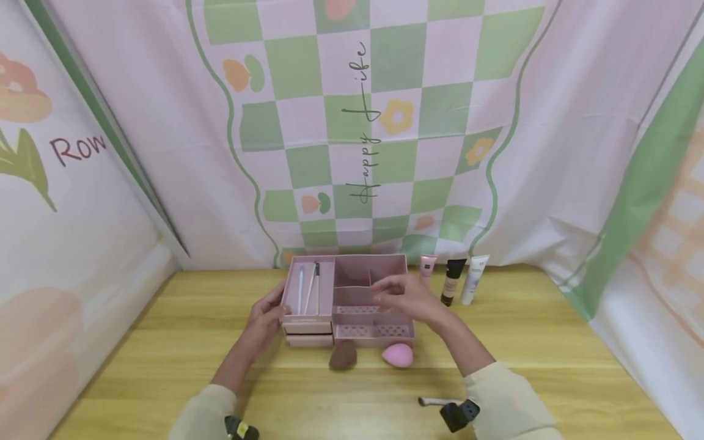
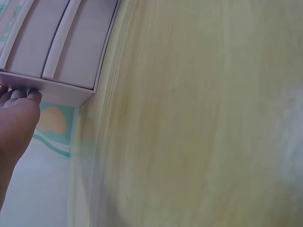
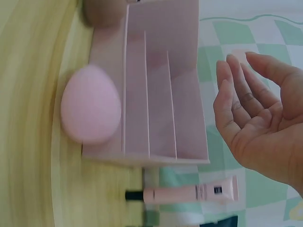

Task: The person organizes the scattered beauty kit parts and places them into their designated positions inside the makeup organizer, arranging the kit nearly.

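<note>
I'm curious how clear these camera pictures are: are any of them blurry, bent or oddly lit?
Head view: evenly lit and fairly sharp, though the backdrop bows like a wide lens, and the right hand is a little smeared. Left wrist view: the table is soft and streaky, the pink organizer only slightly clearer. Right wrist view: bright, soft light; the pink sponge looks hazy.
</note>
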Tool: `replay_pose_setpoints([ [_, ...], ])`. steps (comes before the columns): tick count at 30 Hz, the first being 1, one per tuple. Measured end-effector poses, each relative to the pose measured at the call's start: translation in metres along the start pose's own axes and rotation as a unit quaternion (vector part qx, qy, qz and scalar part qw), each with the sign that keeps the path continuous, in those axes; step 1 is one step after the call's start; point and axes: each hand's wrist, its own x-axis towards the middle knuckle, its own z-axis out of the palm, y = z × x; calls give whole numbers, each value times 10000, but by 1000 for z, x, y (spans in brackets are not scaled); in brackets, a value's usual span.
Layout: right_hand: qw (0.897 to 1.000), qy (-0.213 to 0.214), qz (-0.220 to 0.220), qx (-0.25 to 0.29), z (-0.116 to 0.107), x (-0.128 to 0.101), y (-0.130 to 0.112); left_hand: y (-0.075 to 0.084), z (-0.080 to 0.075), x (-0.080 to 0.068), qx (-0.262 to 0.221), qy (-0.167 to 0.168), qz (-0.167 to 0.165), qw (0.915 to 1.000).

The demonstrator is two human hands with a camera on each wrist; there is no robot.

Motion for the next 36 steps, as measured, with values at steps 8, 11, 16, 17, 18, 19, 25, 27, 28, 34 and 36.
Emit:
replay_pose_setpoints([
  [8,9958,-165,-425,-798,-21,-23,15,-1,0,0,40,1,14,10000],
  [11,9921,-321,-580,-1067,-28,-32,21,-2,0,0,19,-33,21,10000],
  [16,9863,-606,-768,-1329,-40,-49,28,-3,-1,0,19,-81,16,10000],
  [17,9861,-656,-760,-1325,-42,-52,29,-4,-1,1,9,-53,22,10000],
  [18,9856,-708,-773,-1329,-44,-56,31,-4,-1,1,15,-42,28,10000],
  [19,9855,-733,-770,-1324,-46,-59,34,-3,-1,1,6,-26,39,10000],
  [25,9823,-905,-874,-1389,-53,-78,52,-1,-1,1,-9,-39,75,10000],
  [27,9815,-1009,-844,-1390,-54,-84,58,0,-1,0,-2,-56,50,10000],
  [28,9808,-1044,-855,-1410,-54,-87,62,0,-1,0,-4,-53,31,10000],
  [34,9777,-1276,-773,-1478,-55,-103,82,1,1,0,-42,17,-21,10000],
  [36,9763,-1335,-721,-1546,-54,-108,88,1,1,0,-54,49,-18,10000],
])
